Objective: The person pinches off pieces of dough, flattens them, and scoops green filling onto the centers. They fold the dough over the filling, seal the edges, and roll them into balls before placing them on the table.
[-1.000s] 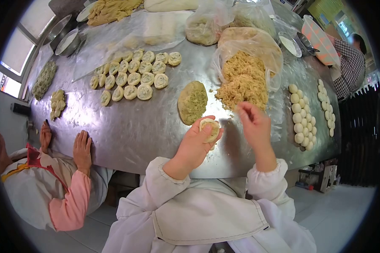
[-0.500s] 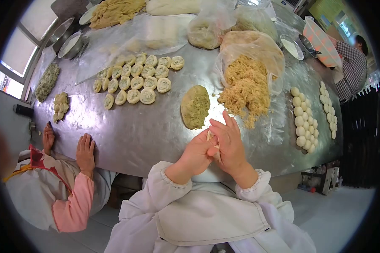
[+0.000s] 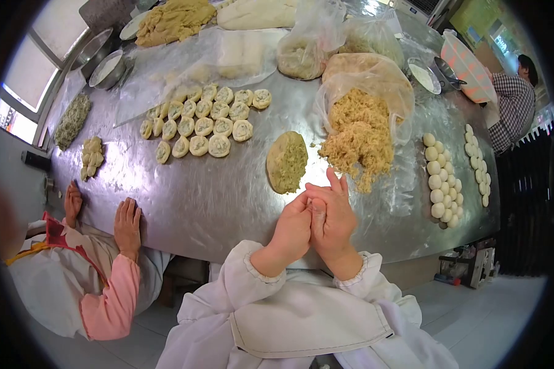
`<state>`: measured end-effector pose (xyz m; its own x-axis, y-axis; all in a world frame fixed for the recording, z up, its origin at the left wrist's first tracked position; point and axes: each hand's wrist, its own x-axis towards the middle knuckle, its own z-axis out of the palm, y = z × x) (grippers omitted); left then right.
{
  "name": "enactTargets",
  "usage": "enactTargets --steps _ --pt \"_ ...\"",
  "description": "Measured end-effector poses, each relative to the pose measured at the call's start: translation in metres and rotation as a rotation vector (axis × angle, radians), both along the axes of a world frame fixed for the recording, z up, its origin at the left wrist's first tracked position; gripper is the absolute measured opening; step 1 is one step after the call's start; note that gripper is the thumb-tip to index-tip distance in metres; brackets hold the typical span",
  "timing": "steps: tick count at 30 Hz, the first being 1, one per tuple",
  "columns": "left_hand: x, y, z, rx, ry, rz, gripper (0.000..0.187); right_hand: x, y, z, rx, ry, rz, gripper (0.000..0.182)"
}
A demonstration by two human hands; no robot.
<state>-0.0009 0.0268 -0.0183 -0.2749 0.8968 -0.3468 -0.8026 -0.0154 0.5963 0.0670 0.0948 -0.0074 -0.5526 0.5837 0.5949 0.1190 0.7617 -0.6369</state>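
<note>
My left hand [image 3: 291, 232] and my right hand [image 3: 334, 222] are pressed together above the table's front edge. The fingers of the left are closed against the right palm, and whatever lies between them is hidden. Some fingers of my right hand point up and away. Just beyond them sits an oval greenish mound [image 3: 287, 162] on the metal table [image 3: 209, 203]. To its right, a crumbly orange-brown filling [image 3: 358, 144] spills out of a clear plastic bag [image 3: 402, 92].
Rows of filled dough rounds [image 3: 219, 146] lie left of centre. White dough balls [image 3: 437, 195] stand at the right. A co-worker's hand [image 3: 127, 229] rests at the left table edge. Another person [image 3: 516, 101] is at the far right, beside a pink basket [image 3: 465, 64].
My hands have closed together more, and the pale dough that showed between them is now hidden. The view has shifted slightly, so the table's contents appear a little lower.
</note>
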Motion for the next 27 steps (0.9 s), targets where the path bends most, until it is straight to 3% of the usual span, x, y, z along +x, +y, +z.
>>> enactTargets --steps 2,5,6,8,9,12,13,16,17,20,22,25,27 --pt "0.005 0.0 0.015 -0.006 -0.032 0.085 0.035 -0.001 0.004 -0.003 -0.133 0.048 0.013 0.031" --pt "0.014 0.002 0.02 0.075 0.039 0.21 0.038 0.0 0.01 0.016 -1.003 0.207 -0.005 0.041" --pt "0.015 0.001 0.018 0.116 0.085 0.257 0.04 -0.001 0.009 0.023 -1.007 0.238 0.02 0.044" --pt "0.01 -0.005 0.02 0.085 0.482 0.212 0.033 -0.003 0.006 0.034 -1.014 0.303 0.07 0.052" --pt "0.006 -0.006 0.021 0.071 0.681 0.19 0.031 0.001 0.005 0.037 -0.882 0.16 0.113 0.061" --pt "-0.006 -0.006 0.018 0.115 1.264 0.328 0.027 0.003 -0.005 0.009 -0.912 0.194 0.22 0.069" --pt "-0.004 -0.007 0.017 0.098 1.238 0.339 0.027 -0.001 -0.012 0.008 -0.907 0.249 0.19 0.069" --pt "-0.004 -0.005 0.006 0.141 1.296 0.333 0.031 0.004 -0.007 0.012 -1.023 0.154 0.403 0.062" --pt "-0.007 -0.007 0.005 0.145 1.345 0.306 0.035 -0.001 -0.012 0.012 -1.05 0.241 0.367 0.047" --pt "-0.014 -0.009 0.004 0.195 1.269 0.259 0.054 0.011 -0.001 0.017 -1.137 -0.177 0.278 0.035" --pt "-0.008 -0.013 -0.001 0.274 0.92 0.245 0.066 0.011 0.002 0.021 -0.926 -0.136 0.223 0.028" --pt "-0.018 -0.018 0.006 0.331 0.861 0.105 0.092 0.014 0.003 0.032 -0.699 -0.155 0.154 0.023" --pt "-0.015 -0.019 0.017 0.342 0.667 -0.028 0.103 0.016 0.004 0.033 -0.469 -0.206 0.177 0.032"
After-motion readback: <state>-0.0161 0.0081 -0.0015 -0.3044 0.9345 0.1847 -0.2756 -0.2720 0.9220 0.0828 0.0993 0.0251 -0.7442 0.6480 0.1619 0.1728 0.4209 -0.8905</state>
